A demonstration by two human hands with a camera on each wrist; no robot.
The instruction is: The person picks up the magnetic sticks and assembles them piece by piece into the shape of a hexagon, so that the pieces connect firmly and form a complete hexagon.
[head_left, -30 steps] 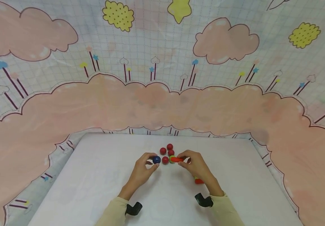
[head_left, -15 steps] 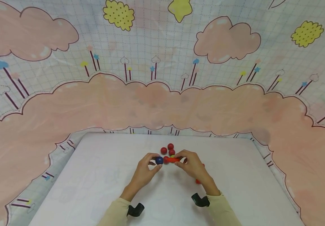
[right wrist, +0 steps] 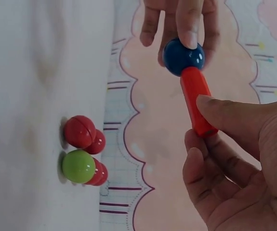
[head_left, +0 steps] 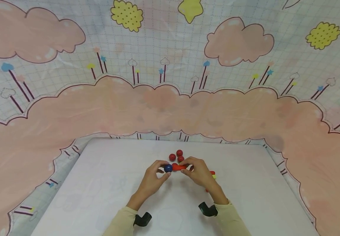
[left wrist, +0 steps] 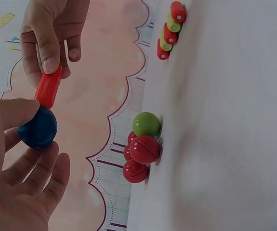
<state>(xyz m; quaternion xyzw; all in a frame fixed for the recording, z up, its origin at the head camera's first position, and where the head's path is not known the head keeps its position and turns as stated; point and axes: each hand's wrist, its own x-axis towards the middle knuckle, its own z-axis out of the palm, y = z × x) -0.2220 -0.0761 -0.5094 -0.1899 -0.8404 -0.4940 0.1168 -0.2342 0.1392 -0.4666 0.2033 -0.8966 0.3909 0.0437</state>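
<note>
1. Two pieces met end to end just below the centre of the head frame: a blue ball (head_left: 168, 168) and a red stick (right wrist: 197, 102), touching and raised off the tabletop (head_left: 99, 183).
2. The left hand (head_left: 152, 177) pinched the ball, its thumb on one side and fingers on the other.
3. The right hand (head_left: 201, 173) had its grip pinching the stick between thumb and fingers, near the end away from the ball.
4. Four red balls (right wrist: 79, 131) and one green ball (left wrist: 147, 124) sat clustered on the tabletop, at the lower left of the right wrist frame.
5. A row of five short rods (left wrist: 170, 36), alternating red and yellow-green, lay at the upper right of the left wrist frame, well apart from the cluster.
6. Pale yellow sleeves (head_left: 121, 221) and black fittings (head_left: 142, 219) showed at the bottom of the head frame.
7. A patterned cloth (head_left: 170, 111) with pink clouds filled its upper part.
</note>
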